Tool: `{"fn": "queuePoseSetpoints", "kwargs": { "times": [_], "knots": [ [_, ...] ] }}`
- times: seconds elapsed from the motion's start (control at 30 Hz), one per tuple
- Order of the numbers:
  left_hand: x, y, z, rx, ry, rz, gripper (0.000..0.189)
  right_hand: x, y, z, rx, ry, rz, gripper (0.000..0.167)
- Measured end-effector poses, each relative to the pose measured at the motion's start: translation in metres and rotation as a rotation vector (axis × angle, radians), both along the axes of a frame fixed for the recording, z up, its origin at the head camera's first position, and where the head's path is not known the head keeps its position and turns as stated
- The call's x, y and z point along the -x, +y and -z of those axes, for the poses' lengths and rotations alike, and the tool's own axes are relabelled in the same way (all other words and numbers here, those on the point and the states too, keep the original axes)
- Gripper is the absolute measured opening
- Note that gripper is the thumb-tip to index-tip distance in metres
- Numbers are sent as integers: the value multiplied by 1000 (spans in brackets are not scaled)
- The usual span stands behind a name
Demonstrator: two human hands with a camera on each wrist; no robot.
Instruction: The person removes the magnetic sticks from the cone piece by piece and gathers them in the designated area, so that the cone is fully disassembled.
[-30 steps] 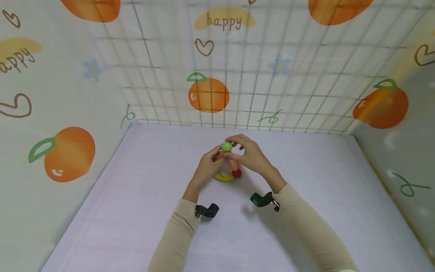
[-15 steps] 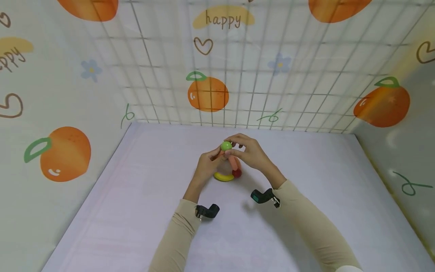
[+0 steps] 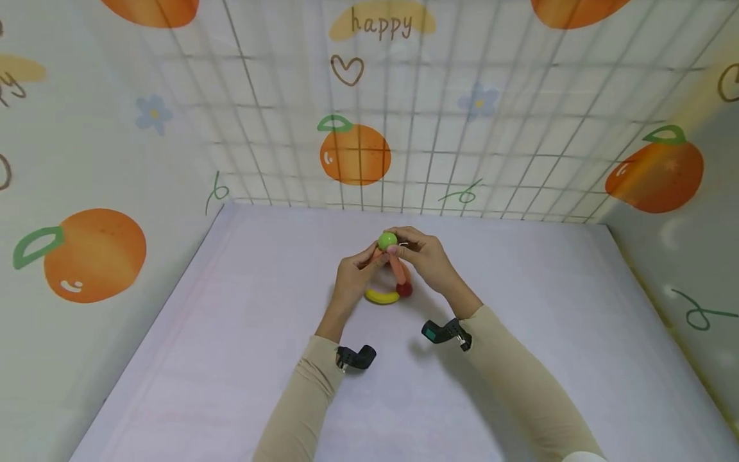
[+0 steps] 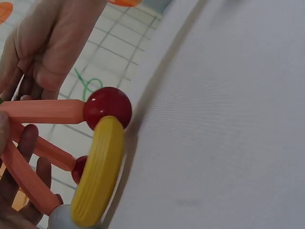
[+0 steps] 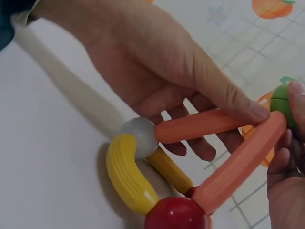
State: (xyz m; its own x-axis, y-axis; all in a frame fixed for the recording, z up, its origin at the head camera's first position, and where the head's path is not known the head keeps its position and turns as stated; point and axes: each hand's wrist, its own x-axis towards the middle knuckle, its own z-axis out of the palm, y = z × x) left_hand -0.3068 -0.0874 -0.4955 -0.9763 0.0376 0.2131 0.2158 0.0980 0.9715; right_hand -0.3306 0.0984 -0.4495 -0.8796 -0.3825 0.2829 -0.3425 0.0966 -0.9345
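Note:
A pyramid-like frame of toy building sticks and balls stands on the table between both hands. Its top is a green ball [image 3: 387, 241], where the straight orange sticks [image 5: 243, 164] come together. Curved yellow sticks [image 4: 99, 171] form the base, joined by red balls [image 4: 107, 108] and a grey ball [image 5: 139, 137]. My left hand [image 3: 353, 277] pinches the upper end of an orange stick just under the green ball, thumb on the near side. With thumb and fingers, my right hand [image 3: 428, 260] holds the green ball from the right. Some fingertips are hidden behind the frame.
The white tabletop [image 3: 231, 359] extends around the frame. Behind it rises a wire grid [image 3: 519, 128] with printed cloth, and similar cloth walls [image 3: 69, 160] stand at both sides. Small dark cameras sit on the left wrist [image 3: 356, 357] and the right wrist [image 3: 444, 332].
My right thumb has moved up from below the green ball onto it, and the right fingers have drawn in closer. The left hand keeps its hold. The head view has tilted slightly.

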Motion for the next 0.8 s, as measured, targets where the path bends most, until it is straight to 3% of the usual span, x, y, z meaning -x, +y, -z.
{"fn": "queuePoseSetpoints", "kwargs": {
  "times": [0.1,0.17,0.37,0.47,0.6,0.7,0.8],
  "knots": [
    [0,1,0,-4,-3,2,53,0,0,1,59,-60,-2,34],
    [1,0,0,11,-1,10,54,0,0,1,47,-38,9,34],
    [0,-1,-1,83,46,78,58,2,3,0,-129,248,61,33],
    [0,0,0,78,61,80,56,0,3,-2,-161,305,53,34],
    [0,1,0,73,40,67,56,-3,1,-6,-190,274,51,34],
    [-1,2,-1,83,15,36,56,-5,1,-6,-189,194,58,34],
    [-1,4,-1,106,22,10,55,-6,0,-8,-121,105,75,32]
  ]
}}
